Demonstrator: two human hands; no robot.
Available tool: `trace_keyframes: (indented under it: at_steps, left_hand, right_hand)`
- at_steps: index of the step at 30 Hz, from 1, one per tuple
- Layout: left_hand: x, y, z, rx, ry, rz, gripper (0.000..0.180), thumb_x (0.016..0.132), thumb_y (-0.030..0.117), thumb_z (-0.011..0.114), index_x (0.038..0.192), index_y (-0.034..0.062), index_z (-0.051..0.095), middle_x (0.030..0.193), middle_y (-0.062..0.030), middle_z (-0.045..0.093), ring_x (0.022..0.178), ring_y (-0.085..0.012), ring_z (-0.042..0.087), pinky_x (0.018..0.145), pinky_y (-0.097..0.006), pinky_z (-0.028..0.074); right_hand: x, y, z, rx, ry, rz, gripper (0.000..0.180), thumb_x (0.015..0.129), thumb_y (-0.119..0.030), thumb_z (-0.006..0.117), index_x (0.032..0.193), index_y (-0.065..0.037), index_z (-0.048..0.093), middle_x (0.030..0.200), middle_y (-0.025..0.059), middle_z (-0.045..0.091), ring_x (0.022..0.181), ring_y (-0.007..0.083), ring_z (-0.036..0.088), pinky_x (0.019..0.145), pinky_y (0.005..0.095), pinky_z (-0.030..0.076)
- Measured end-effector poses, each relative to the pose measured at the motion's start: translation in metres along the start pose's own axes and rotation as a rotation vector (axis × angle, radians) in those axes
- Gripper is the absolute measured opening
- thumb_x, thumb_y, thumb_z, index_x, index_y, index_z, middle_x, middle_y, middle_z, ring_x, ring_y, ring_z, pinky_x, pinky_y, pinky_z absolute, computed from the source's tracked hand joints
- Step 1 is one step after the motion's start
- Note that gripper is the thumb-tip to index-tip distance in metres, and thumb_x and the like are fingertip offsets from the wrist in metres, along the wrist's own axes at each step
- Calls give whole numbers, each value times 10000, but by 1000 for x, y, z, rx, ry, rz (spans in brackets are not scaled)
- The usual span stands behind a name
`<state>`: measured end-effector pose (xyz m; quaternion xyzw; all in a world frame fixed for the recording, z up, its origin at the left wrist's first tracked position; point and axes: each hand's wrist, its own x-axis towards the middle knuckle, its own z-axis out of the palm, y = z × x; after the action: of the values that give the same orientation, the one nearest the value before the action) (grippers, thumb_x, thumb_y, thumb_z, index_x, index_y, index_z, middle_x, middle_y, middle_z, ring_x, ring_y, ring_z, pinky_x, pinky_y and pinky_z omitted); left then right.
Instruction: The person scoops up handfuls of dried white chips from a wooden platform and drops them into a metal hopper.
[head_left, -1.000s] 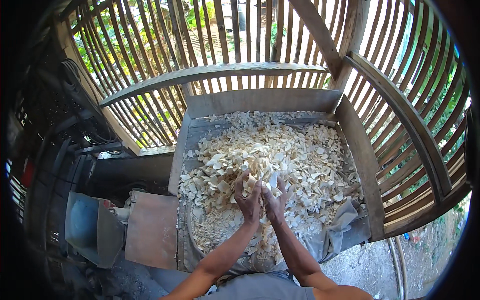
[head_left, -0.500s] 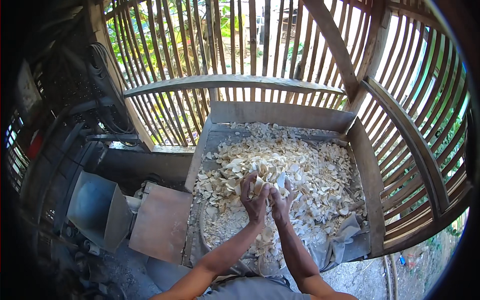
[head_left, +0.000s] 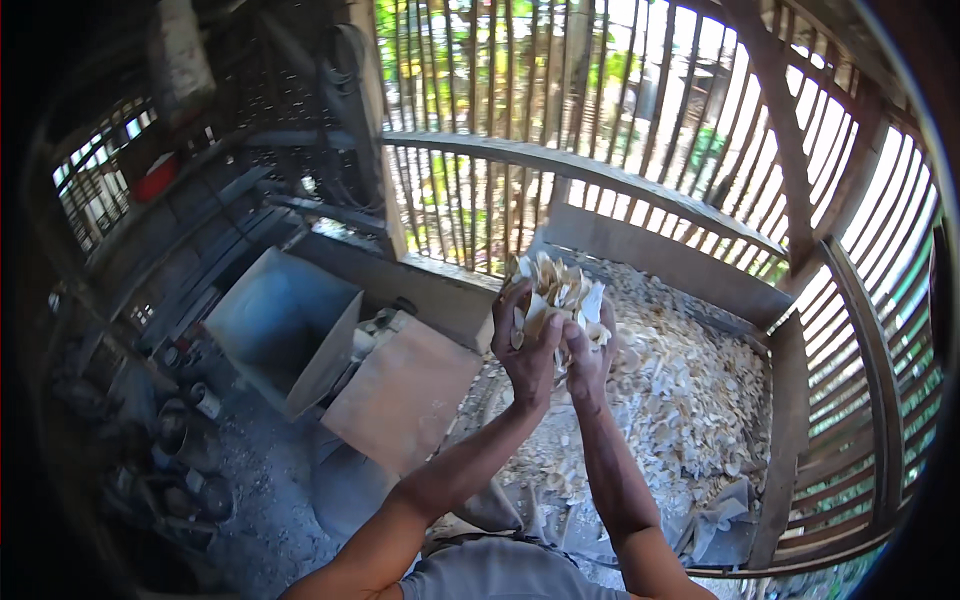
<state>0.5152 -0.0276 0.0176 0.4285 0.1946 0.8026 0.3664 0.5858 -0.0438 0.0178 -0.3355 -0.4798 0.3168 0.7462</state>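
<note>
Between my left hand (head_left: pixel 527 350) and my right hand (head_left: pixel 590 362) is a heaped scoop of pale dried chips (head_left: pixel 556 286), thin curved slices with brownish edges. Both hands are cupped, thumbs close together on the near side, fingers wrapped round the load. They are raised over the left part of a wooden bin (head_left: pixel 660 255). Below and to their right, a wide pile of the same chips (head_left: pixel 690 405) covers the bin's bottom, with fine crumbs nearer me.
Left of the bin stands a square metal hopper (head_left: pixel 270 315), its mouth facing up. A flat brown board (head_left: pixel 402 390) lies between hopper and bin. A grey cloth (head_left: pixel 722 515) hangs at the bin's near right corner. Slatted walls (head_left: pixel 585 165) enclose the far and right sides.
My hands have lifted a load of chips up off the pile. The view has turned left, so the hopper now appears nearer the middle and the bin further right.
</note>
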Motion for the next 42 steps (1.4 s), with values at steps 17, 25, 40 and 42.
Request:
trace_keyframes:
  at_steps: [17,25,40,42]
  left_hand:
    - [185,168,-241,450,466,64,310,845,181,740,1095,11,670,1023,-71,670,923,-150,620,816,-278,488]
    - [188,163,-320,667,290,-184,283,719,112,793,976,67,685,985,-53,677,859,-127,621,771,-274,488]
    - [185,164,-316,814,103,-219,245,705,47,760,933,42,670,914,-52,694,842,-116,644,761,-276,504]
    - [183,164,-312,858,99,-167,243,716,74,771,935,32,673,913,-55,696,835,-118,648,752,-278,507]
  right_hand:
    - [-2,74,345,370,-586,343,639,775,-269,826,1251,25,517,1055,91,658,958,136,618,847,279,494]
    - [5,92,338,-159,-820,301,514,694,-305,808,1103,-62,613,963,100,704,936,200,678,844,334,502]
    - [6,83,329,-535,-808,-29,445,714,-269,760,1105,-129,601,1009,120,690,992,344,655,838,448,503]
    - [5,87,330,-446,-748,-131,444,728,-224,762,1124,-133,584,1023,112,674,1009,342,646,846,441,500]
